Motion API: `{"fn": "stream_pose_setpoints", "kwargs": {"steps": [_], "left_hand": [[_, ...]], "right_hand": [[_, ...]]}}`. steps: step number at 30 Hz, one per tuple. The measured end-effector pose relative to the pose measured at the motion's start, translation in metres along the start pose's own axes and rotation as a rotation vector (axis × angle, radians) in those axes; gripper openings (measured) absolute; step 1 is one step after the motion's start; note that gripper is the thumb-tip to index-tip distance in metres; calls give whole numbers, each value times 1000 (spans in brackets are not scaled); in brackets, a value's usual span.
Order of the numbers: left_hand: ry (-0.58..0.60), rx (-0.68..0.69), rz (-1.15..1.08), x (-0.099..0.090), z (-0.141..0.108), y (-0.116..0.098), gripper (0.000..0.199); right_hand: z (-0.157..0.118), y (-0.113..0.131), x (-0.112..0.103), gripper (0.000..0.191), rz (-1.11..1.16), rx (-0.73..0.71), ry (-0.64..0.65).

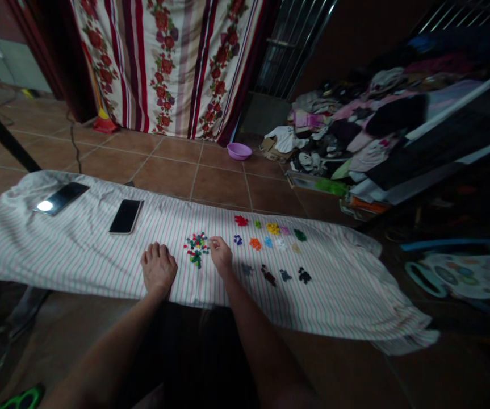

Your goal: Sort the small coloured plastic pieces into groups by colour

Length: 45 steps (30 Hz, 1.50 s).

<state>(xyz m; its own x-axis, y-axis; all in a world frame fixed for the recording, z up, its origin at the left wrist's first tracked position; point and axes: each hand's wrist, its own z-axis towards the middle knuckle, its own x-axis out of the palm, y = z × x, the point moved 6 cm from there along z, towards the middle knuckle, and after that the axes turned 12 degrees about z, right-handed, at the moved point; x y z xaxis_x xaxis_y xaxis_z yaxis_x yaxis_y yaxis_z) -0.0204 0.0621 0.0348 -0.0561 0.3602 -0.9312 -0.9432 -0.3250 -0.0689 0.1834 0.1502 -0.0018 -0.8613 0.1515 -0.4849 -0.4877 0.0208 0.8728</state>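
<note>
At the cloth's nine o'clock end lie two phones, one point(61, 198) catching a glare and the other point(126, 216) dark, both well apart from the work; the striped cloth point(57, 250) runs across the tiled floor. The left hand point(158, 268) rests knuckles-up on the cloth, fingers curled under, holding nothing that shows. Just at its three o'clock sits the mixed pile of small coloured pieces point(196, 249), still a fair heap, so sorting looks roughly half done. The right hand point(220, 254) lies at the pile's three o'clock edge, fingertips pinched together, though whether a piece is between them is too small to tell. Further toward three o'clock, single-colour clusters are already laid out: red point(241, 220), yellow point(272, 228), orange point(255, 243), green point(300, 234) and dark ones point(304, 276)
</note>
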Motion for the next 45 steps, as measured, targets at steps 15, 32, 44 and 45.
{"fn": "stream_pose_setpoints", "kwargs": {"steps": [15, 32, 44, 45], "left_hand": [[-22, 16, -8, -5, -2, 1, 31], [-14, 2, -33, -3, -4, 4, 35], [-16, 16, 5, -5, -4, 2, 31], [-14, 16, 4, -5, -4, 2, 31]], "right_hand": [[-72, -15, -6, 15, 500, 74, -5], [-97, -29, -91, 16, 64, 31, -185], [-92, -45, -117, 18, -266, 28, -224], [-91, -44, -117, 18, -289, 31, -217]]}}
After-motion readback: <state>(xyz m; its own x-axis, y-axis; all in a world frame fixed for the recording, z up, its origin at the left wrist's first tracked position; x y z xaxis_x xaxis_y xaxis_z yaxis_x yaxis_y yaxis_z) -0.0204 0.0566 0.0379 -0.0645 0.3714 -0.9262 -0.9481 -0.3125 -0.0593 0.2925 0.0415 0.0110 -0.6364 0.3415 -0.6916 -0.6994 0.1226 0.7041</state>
